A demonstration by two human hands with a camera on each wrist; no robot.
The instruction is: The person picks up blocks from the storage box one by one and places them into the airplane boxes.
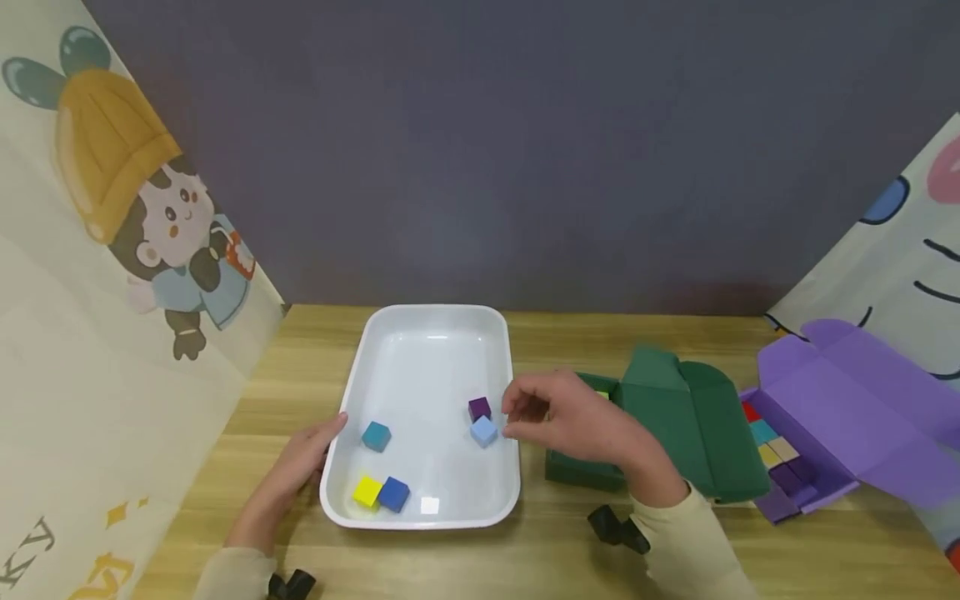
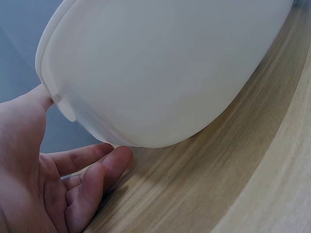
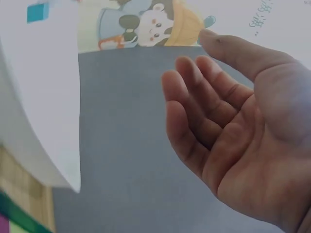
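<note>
A white tray (image 1: 427,367) stands on the wooden table. My left hand (image 1: 300,458) grips its left side, thumb at the rim; the left wrist view shows curled fingers (image 2: 92,189) against the outer wall. Over the tray's right edge hovers my right hand (image 1: 573,417), holding nothing, its fingers loosely bent and apart from the thumb in the right wrist view. Just left of it, a light blue cube (image 1: 483,432) lies against a dark purple cube (image 1: 479,408). A teal cube (image 1: 377,437), a yellow cube (image 1: 367,492) and a blue cube (image 1: 393,494) lie on the tray's left side.
Right of the tray is an open green box (image 1: 581,471), partly hidden by the right hand and forearm. Farther right, an open purple box (image 1: 817,446) contains several coloured cubes. A dark panel (image 1: 480,150) closes off the back, with printed walls at both sides.
</note>
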